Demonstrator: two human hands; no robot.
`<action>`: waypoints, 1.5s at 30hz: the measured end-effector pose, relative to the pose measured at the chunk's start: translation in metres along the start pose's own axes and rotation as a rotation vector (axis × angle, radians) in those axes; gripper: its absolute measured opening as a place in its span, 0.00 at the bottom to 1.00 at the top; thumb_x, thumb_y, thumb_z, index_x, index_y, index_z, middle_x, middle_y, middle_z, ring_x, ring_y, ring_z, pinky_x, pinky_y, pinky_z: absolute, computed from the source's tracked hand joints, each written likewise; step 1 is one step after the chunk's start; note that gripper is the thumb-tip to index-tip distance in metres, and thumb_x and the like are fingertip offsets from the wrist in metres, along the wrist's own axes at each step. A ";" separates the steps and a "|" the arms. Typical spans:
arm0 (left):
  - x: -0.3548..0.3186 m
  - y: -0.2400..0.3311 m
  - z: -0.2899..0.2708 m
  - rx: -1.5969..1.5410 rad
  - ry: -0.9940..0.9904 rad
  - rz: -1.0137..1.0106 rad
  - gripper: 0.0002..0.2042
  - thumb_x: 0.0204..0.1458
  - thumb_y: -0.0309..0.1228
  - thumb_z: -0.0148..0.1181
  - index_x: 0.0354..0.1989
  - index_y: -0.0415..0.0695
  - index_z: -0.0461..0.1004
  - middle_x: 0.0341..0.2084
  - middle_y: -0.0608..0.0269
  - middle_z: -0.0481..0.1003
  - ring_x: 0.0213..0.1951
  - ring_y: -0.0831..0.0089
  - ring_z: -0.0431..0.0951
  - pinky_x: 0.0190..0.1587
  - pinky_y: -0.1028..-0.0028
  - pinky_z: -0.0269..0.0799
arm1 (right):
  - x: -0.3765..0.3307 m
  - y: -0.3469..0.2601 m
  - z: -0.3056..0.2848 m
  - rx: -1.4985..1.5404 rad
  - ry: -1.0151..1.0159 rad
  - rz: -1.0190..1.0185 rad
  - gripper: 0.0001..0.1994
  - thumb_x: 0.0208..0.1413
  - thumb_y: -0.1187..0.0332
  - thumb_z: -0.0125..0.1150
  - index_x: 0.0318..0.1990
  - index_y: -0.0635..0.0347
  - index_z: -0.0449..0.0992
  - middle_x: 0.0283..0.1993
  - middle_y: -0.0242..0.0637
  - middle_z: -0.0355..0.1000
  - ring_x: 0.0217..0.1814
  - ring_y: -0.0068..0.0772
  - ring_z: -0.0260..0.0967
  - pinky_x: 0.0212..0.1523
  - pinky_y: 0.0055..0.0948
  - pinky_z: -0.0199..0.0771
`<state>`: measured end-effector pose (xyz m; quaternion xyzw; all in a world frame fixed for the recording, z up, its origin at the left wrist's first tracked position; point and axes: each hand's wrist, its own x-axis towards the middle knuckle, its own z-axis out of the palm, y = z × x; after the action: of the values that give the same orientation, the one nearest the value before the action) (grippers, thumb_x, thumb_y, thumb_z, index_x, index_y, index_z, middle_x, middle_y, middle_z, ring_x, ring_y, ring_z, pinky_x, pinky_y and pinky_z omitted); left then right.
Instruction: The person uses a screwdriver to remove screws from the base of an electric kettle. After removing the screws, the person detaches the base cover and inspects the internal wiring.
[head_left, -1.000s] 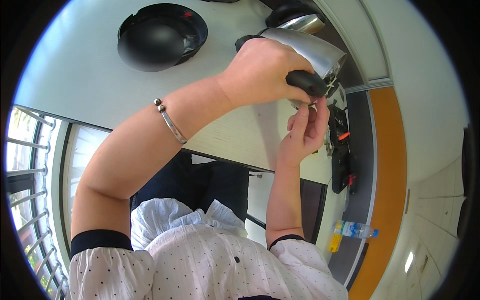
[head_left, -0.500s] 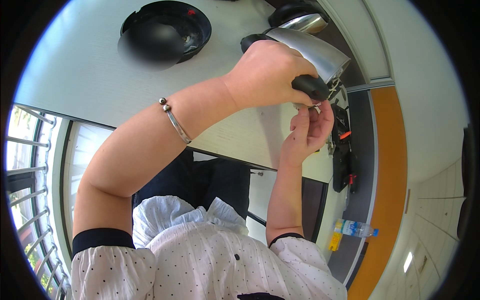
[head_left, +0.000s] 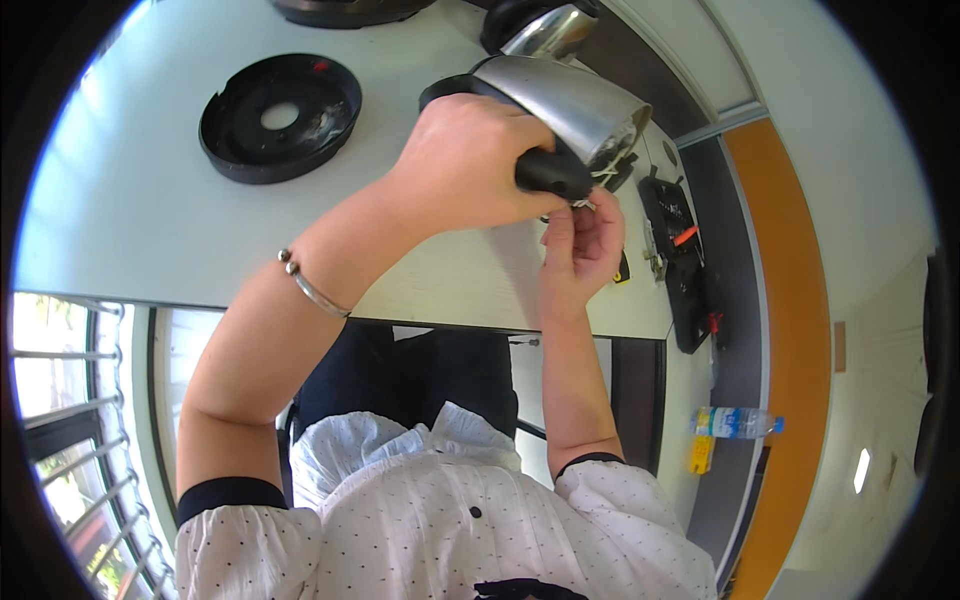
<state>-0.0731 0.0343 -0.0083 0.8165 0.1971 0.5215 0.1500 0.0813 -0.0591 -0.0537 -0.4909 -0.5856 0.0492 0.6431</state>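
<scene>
Left hand [head_left: 470, 165] clamped on steel kettle [head_left: 570, 105] handle, tilting base up; right hand [head_left: 583, 240] pinching wires [head_left: 590, 195] underneath; black base plate [head_left: 280, 115] on tabletop [head_left: 130, 210].

The metal kettle body [head_left: 570, 100] is a shiny silver shell with a black handle [head_left: 550, 172], held tipped on its side above the pale worktop [head_left: 120, 200], its open underside turned toward the right. The left hand [head_left: 470, 165] has its grip closed around the black handle. At that open end sit what seem to be thin wires [head_left: 590, 195], partly hidden, pinched by the fingertips of the right hand [head_left: 583, 245] just below it.
</scene>
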 end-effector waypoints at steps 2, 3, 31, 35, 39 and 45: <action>0.002 0.004 -0.003 0.080 -0.144 -0.058 0.15 0.32 0.41 0.71 0.22 0.43 0.77 0.17 0.59 0.74 0.23 0.57 0.74 0.28 0.65 0.69 | 0.000 -0.001 0.001 -0.008 -0.048 -0.073 0.16 0.54 0.81 0.58 0.50 0.64 0.68 0.42 0.35 0.68 0.29 0.16 0.64 0.27 0.14 0.64; 0.004 0.005 -0.005 0.123 -0.213 -0.086 0.15 0.32 0.42 0.70 0.21 0.43 0.76 0.16 0.58 0.73 0.22 0.56 0.73 0.26 0.65 0.68 | 0.001 0.000 0.002 -0.014 -0.074 -0.110 0.16 0.52 0.83 0.58 0.49 0.65 0.69 0.44 0.35 0.66 0.31 0.18 0.64 0.27 0.15 0.65; 0.007 -0.015 -0.022 -0.390 -0.058 -0.582 0.13 0.48 0.34 0.65 0.22 0.35 0.75 0.16 0.66 0.70 0.19 0.81 0.65 0.23 0.79 0.56 | -0.032 -0.022 -0.038 -0.269 -0.240 -0.409 0.10 0.36 0.79 0.63 0.31 0.60 0.76 0.26 0.34 0.73 0.26 0.35 0.70 0.29 0.30 0.69; 0.007 -0.018 -0.018 -0.433 0.048 -0.559 0.17 0.44 0.37 0.70 0.15 0.39 0.73 0.11 0.70 0.66 0.17 0.84 0.62 0.21 0.81 0.53 | -0.037 -0.014 -0.044 -0.202 -0.178 -0.301 0.09 0.37 0.82 0.60 0.31 0.64 0.76 0.24 0.37 0.73 0.23 0.36 0.70 0.28 0.29 0.67; 0.007 -0.016 -0.018 -0.382 0.038 -0.535 0.17 0.44 0.39 0.70 0.14 0.40 0.73 0.10 0.69 0.67 0.16 0.83 0.63 0.21 0.81 0.53 | -0.039 -0.013 -0.045 -0.151 -0.143 -0.224 0.09 0.38 0.83 0.59 0.31 0.67 0.76 0.24 0.39 0.74 0.23 0.36 0.70 0.28 0.28 0.67; 0.009 -0.018 -0.019 -0.356 0.026 -0.515 0.17 0.44 0.40 0.68 0.15 0.40 0.73 0.10 0.68 0.66 0.15 0.83 0.62 0.20 0.80 0.51 | -0.038 -0.008 -0.045 -0.111 -0.117 -0.160 0.09 0.38 0.83 0.59 0.31 0.67 0.76 0.25 0.39 0.74 0.23 0.36 0.70 0.29 0.28 0.67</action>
<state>-0.0899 0.0555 -0.0016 0.6939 0.3051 0.5030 0.4152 0.1017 -0.1132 -0.0668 -0.4737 -0.6613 -0.0058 0.5816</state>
